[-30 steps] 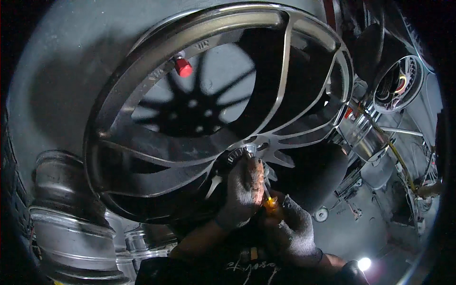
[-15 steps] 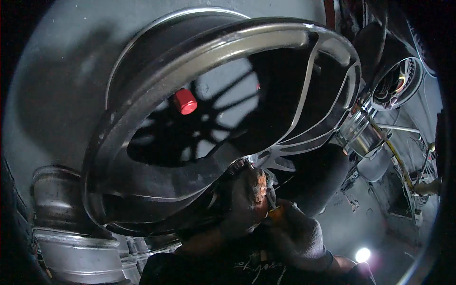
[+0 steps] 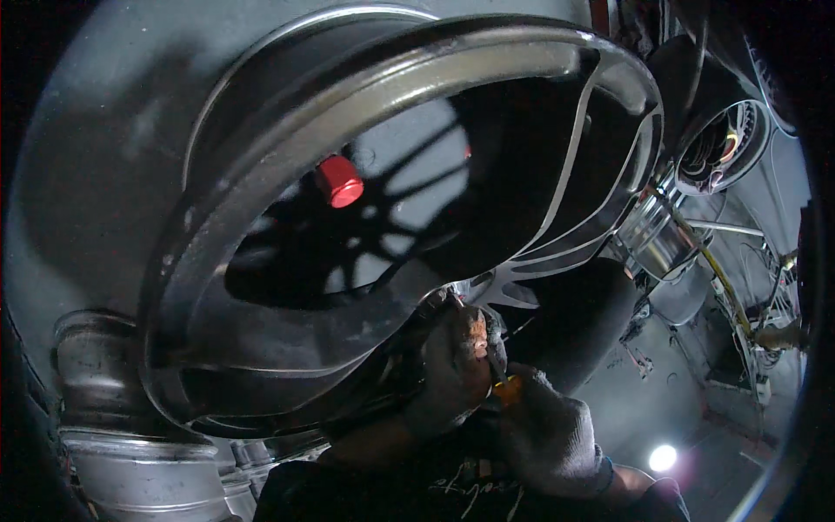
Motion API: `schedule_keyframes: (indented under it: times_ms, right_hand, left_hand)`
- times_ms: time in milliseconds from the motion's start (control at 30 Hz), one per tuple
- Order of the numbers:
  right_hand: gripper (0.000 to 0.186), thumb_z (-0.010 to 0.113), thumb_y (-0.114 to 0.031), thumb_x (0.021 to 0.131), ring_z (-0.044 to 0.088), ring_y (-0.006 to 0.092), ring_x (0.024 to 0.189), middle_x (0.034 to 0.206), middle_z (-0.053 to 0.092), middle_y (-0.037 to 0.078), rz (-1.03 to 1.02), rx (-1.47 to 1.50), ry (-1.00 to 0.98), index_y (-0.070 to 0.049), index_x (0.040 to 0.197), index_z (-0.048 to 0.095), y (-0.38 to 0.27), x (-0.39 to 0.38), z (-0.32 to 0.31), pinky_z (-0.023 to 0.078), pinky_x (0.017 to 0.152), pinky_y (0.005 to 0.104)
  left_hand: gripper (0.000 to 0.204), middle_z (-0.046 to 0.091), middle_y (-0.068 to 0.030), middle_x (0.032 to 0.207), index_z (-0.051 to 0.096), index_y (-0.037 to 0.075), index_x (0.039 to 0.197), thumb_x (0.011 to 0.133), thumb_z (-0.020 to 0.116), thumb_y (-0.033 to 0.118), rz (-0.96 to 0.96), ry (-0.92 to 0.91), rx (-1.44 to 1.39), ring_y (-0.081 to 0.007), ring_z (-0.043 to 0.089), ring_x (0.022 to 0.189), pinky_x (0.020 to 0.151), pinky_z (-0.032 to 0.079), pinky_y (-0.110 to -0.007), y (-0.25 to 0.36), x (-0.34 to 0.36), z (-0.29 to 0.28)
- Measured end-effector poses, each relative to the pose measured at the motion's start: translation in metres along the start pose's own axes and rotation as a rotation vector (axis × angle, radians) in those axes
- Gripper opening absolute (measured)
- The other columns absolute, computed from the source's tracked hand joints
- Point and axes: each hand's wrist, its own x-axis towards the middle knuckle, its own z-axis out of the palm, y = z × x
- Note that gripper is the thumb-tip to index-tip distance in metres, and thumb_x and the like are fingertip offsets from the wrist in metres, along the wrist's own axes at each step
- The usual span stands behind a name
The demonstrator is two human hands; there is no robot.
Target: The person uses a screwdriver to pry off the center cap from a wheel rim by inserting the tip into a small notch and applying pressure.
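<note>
A gloved left hand (image 3: 454, 365) grips the lower rim of a large alloy wheel (image 3: 287, 157). The gloved right hand (image 3: 546, 432) clasps an orange-handled tool (image 3: 504, 385) just beside it.

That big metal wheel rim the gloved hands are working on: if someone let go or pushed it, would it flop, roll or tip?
The wheel rim looks like rigid cast metal with thick spokes, so it would hardly flex. Being round and standing tilted on edge, it would probably roll or tip over if the left hand near its hub let go. Its size suggests it is fairly heavy, and the smooth surface may be slippery, even with gloves.
</note>
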Motion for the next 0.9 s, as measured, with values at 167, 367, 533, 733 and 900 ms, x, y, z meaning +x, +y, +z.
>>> schedule_keyframes:
  times_ms: [167, 367, 533, 733, 900]
  right_hand:
    - [0.046, 0.06, -0.005, 0.084, 0.069, 0.0246, 0.07, 0.077, 0.065, 0.013, 0.082, -0.001, 0.009, 0.0, 0.129, 0.053, -0.019, -0.003, -0.004, 0.052, 0.063, 0.0348]
    - [0.033, 0.057, -0.004, 0.088, 0.066, 0.0237, 0.073, 0.083, 0.064, 0.017, 0.035, 0.045, 0.056, 0.002, 0.12, 0.055, -0.016, -0.009, 0.009, 0.05, 0.064, 0.0347]
    - [0.029, 0.055, -0.015, 0.091, 0.065, 0.0345, 0.071, 0.084, 0.063, 0.023, -0.429, -0.225, 0.186, 0.004, 0.113, 0.059, 0.013, -0.005, 0.013, 0.051, 0.067, 0.0383]
    - [0.042, 0.06, -0.011, 0.089, 0.061, 0.0123, 0.092, 0.112, 0.069, 0.014, -0.243, 0.07, 0.064, 0.009, 0.126, 0.057, 0.051, -0.009, 0.004, 0.05, 0.084, 0.0292]
    - [0.039, 0.063, -0.003, 0.086, 0.057, 0.013, 0.083, 0.101, 0.063, 0.006, -0.438, 0.131, 0.115, 0.001, 0.125, 0.056, 0.108, -0.034, 0.029, 0.05, 0.077, 0.03]
  left_hand:
    - [0.03, 0.06, -0.0047, 0.084, 0.059, 0.008, 0.104, 0.101, 0.049, 0.036, -0.585, 0.077, -0.8, -0.021, 0.059, 0.074, 0.071, 0.049, -0.035, -0.009, 0.011, -0.011]
    - [0.035, 0.061, -0.005, 0.086, 0.06, 0.008, 0.108, 0.102, 0.048, 0.04, -0.335, -0.261, -0.937, -0.0226, 0.059, 0.076, 0.073, 0.049, -0.038, 0.025, 0.018, 0.002]
    - [0.029, 0.059, -0.004, 0.079, 0.059, 0.009, 0.098, 0.101, 0.052, 0.038, -0.359, -0.063, -1.046, -0.0209, 0.06, 0.069, 0.063, 0.053, -0.037, 0.059, 0.027, 0.018]
    - [0.03, 0.055, -0.0007, 0.065, 0.057, 0.014, 0.083, 0.099, 0.054, 0.04, -0.197, -0.103, -0.943, -0.0189, 0.056, 0.057, 0.055, 0.05, -0.033, 0.038, 0.028, 0.03]
    - [0.034, 0.068, -0.0043, 0.08, 0.067, 0.011, 0.105, 0.101, 0.052, 0.041, -0.02, -0.162, -0.804, -0.021, 0.066, 0.073, 0.07, 0.056, -0.037, -0.024, 0.024, 0.009]
